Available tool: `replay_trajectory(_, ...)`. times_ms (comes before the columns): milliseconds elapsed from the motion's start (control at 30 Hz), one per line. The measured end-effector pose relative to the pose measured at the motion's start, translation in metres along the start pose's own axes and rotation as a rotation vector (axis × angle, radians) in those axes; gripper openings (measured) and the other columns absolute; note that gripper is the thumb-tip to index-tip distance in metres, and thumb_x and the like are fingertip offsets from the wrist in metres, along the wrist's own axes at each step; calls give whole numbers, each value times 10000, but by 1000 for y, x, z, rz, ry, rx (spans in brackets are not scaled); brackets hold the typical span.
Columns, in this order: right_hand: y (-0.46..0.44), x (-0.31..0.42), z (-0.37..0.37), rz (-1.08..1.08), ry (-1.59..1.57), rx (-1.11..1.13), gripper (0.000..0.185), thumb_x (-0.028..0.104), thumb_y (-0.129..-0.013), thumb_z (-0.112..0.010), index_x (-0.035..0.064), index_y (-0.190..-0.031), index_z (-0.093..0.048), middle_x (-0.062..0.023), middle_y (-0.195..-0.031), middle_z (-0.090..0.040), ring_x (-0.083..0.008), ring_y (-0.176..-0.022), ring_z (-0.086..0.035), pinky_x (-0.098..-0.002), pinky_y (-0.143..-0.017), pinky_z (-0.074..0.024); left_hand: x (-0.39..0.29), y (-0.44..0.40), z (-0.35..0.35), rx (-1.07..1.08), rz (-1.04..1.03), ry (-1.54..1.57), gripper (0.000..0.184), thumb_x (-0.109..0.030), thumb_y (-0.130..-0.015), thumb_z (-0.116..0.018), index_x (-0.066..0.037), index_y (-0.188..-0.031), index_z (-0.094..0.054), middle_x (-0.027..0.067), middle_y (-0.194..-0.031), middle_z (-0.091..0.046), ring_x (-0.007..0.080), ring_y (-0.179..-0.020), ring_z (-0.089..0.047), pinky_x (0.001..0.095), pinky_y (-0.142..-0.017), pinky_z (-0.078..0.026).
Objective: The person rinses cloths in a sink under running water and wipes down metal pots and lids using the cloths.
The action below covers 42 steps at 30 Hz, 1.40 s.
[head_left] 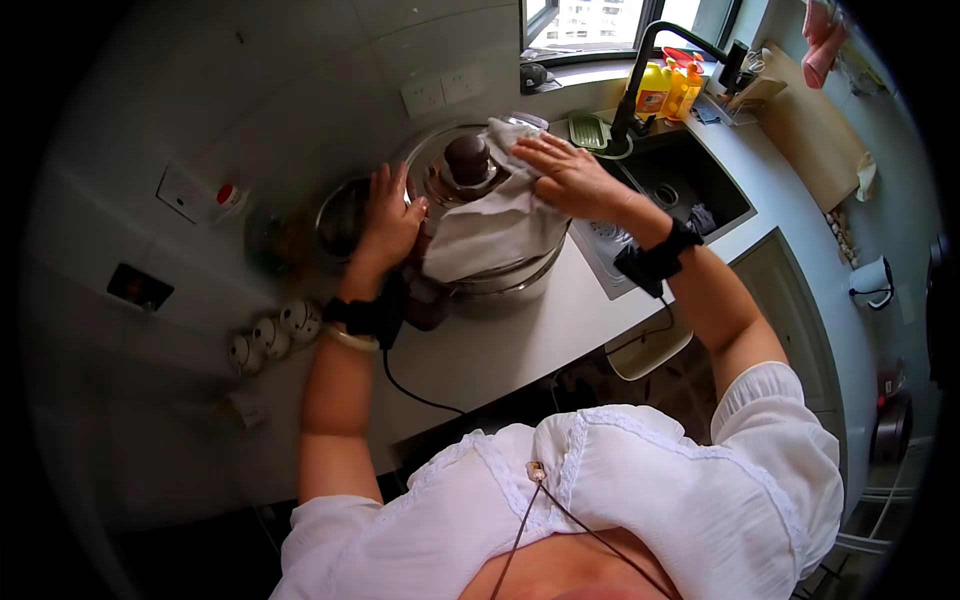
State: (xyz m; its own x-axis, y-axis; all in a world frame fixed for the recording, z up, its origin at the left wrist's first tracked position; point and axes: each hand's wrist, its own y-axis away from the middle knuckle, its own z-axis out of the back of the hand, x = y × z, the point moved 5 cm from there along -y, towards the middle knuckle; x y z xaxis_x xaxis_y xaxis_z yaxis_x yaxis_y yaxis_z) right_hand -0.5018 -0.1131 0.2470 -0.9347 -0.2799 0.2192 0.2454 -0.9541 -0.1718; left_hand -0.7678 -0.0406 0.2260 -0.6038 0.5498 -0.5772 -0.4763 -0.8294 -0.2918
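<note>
A large silvery pot (510,292) stands on the counter, covered by a lid (425,160) with a dark brown knob (467,160). A pale cloth (490,235) is spread over the lid's right and near side and hangs toward the rim. Resting on the cloth's upper right part is my right hand (575,180), its fingers stretched out and lying flat. My left hand (391,215) is at the lid's left edge, fingers upright and thumb apart, with nothing seen in it. Whether its palm touches the rim is hidden.
To the right is a dark sink (735,205) with a black faucet (628,100). Yellow and orange bottles (668,90) stand behind it. A metal bowl (340,215) sits left of the pot, and several patterned round jars (270,335) stand by the wall.
</note>
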Motion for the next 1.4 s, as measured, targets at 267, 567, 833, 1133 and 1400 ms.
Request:
replay_trajectory(267, -137, -20, -7, 571, -51, 137, 561, 88, -906, -433, 159, -1457, -357, -97, -1505, -338, -284, -1385, -313, -374, -1138, -269, -7, 8, -2, 3, -48, -102, 661, -255, -959, -473, 3, -1487, -168, 263, -1546, -109, 396, -1443, -82, 437, -1163, -122)
replay_trajectory(567, -189, 6, -16, 366, -184, 457, 530, 258, -973, -488, 123, -1460, -328, -163, -1460, -387, -326, -1331, -390, -409, -1105, -338, -13, 11, 1, 15, -24, -88, 631, -264, -972, -449, 36, -1465, -195, 304, -1520, -132, 439, -1423, -109, 464, -1154, -162)
replay_trajectory(833, -37, -37, 5, 4, -310, -11, 743, 366, -842, -548, 19, -1450, -296, -243, -1468, -292, -446, -1301, -377, -410, -1094, -340, -9, 8, -3, 0, -16, -130, 640, -289, -969, -439, 50, -1459, -206, 320, -1511, -141, 454, -1412, -133, 468, -1152, -159)
replay_trajectory(1133, 54, 103, 4, 206, -52, -223, 488, 197, -864, -584, 6, -1296, -462, -185, -1366, -430, -394, -1328, -335, -575, -1043, -263, -20, 9, 12, 8, -13, 124, 713, -375, -923, -551, 25, -1444, -273, 313, -1490, -218, 439, -1395, -203, 452, -1142, -196)
replay_trajectory(1400, 14, 123, 37, -19, -1265, 122, 490, 323, -953, -582, 17, -1319, -472, -126, -1196, -588, -180, -1113, -558, -295, -901, -464, -106, 63, 26, -131, -271, 277, 741, -87, -763, -773, -39, -1402, -400, 191, -1364, -462, 265, -1164, -552, 358, -925, -481)
